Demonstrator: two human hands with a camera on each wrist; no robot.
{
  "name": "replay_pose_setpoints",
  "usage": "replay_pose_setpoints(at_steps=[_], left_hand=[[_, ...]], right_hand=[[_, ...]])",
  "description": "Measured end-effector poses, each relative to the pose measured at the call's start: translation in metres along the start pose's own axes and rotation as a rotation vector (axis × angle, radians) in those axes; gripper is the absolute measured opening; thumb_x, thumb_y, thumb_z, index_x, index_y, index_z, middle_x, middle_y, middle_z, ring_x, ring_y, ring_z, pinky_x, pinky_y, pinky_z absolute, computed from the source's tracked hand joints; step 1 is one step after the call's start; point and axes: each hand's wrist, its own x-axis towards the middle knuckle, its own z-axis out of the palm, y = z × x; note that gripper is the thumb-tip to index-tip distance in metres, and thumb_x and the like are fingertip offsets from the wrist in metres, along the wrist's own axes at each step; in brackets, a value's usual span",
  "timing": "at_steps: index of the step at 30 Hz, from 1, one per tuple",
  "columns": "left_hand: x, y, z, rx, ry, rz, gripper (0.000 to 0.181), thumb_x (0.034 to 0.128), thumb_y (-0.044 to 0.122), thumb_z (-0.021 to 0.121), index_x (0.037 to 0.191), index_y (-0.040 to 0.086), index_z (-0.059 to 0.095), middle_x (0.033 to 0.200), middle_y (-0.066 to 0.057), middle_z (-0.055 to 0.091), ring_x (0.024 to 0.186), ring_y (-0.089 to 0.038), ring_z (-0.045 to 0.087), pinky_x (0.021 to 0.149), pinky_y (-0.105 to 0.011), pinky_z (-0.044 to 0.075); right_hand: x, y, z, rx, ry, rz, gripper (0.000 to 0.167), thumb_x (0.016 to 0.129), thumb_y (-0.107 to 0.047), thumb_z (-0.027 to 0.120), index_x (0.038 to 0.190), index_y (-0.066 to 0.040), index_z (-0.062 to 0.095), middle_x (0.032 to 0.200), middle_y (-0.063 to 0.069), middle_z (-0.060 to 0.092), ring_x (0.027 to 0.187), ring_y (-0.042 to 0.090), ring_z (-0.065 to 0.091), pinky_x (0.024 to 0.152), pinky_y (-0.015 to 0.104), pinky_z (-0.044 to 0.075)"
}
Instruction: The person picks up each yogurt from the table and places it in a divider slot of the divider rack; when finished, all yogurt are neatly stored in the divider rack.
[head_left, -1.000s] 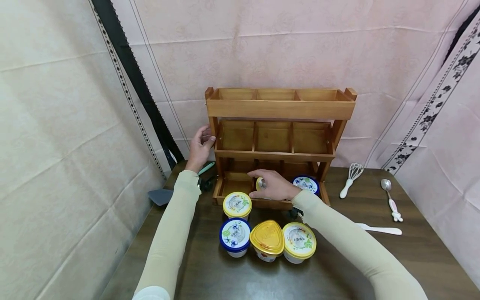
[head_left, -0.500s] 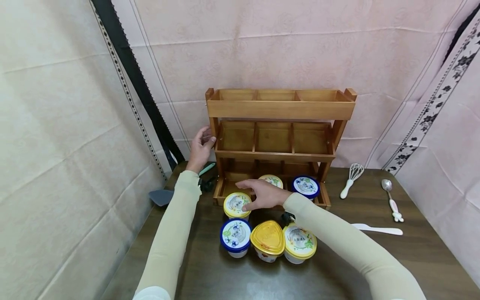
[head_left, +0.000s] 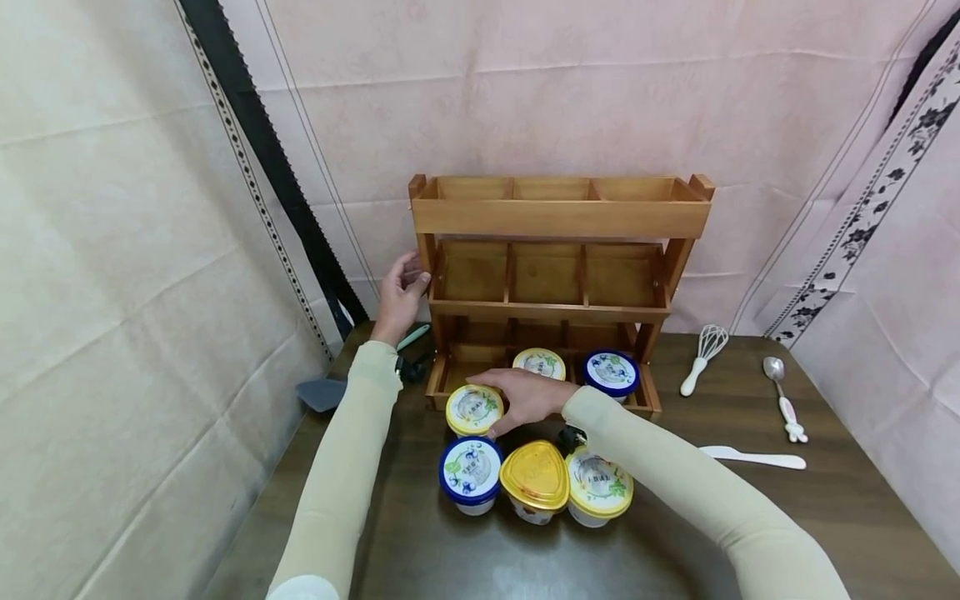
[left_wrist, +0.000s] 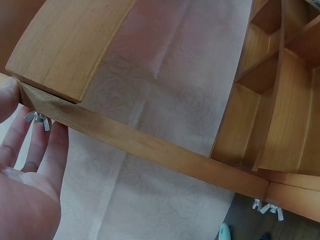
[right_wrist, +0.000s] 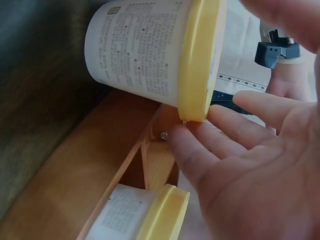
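In the head view, my left hand (head_left: 397, 304) is at the left post of a wooden three-tier rack (head_left: 562, 220). The left wrist view shows that hand (left_wrist: 35, 187) holding the post (left_wrist: 150, 145) between thumb and fingers. My right hand (head_left: 527, 397) is beside a yellow-lidded tub (head_left: 473, 407) in front of the rack, its thumb and fingers spread. Seen from the right wrist, the hand (right_wrist: 250, 145) has fingertips at the lid edge of this tub (right_wrist: 137, 50), not curled round it. Another yellow-lidded tub (head_left: 538, 363) and a blue-lidded tub (head_left: 611, 372) sit in the bottom tier.
Nearer the front stand a blue-lidded tub (head_left: 470, 471), a tub with a solid yellow lid (head_left: 535, 475) and a yellow-lidded tub (head_left: 599, 483). At right lie a whisk (head_left: 703, 358), a spoon (head_left: 784, 404) and a white knife (head_left: 757, 458). A grey-blue spatula (head_left: 321, 394) lies left.
My right hand has let go of the yellow-lidded tub in the bottom tier's middle and moved left and forward to the one in front of the rack. The left hand stays put.
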Motion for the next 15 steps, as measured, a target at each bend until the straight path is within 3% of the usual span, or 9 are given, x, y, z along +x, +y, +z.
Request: replay_pose_setpoints(at_steps=[9,15], left_hand=[[0.0012,-0.0006,-0.0009,-0.001,-0.002,0.008,0.049,0.1064,0.024,0.065,0.154,0.021,0.053,0.144,-0.012,0.059,0.129,-0.027,0.060,0.109,-0.043,0.054],[0.0026,-0.0006,-0.0004,-0.008,-0.008,0.005,0.051,0.1058,0.025,0.065,0.155,0.021,0.052,0.145,-0.012,0.059,0.131,-0.028,0.059,0.112,-0.045,0.053]], right_hand=[[0.0052,-0.0019,-0.0041,-0.015,-0.058,0.007,0.098,0.085,-0.047,0.088,0.165,-0.019,0.038,0.169,0.003,0.041,0.155,0.026,0.040,0.128,0.051,0.032],[0.0086,-0.0007,-0.0047,-0.038,-0.038,0.027,0.096,0.084,-0.047,0.089,0.163,-0.019,0.042,0.166,0.005,0.046,0.151,0.028,0.044,0.126,0.052,0.035]])
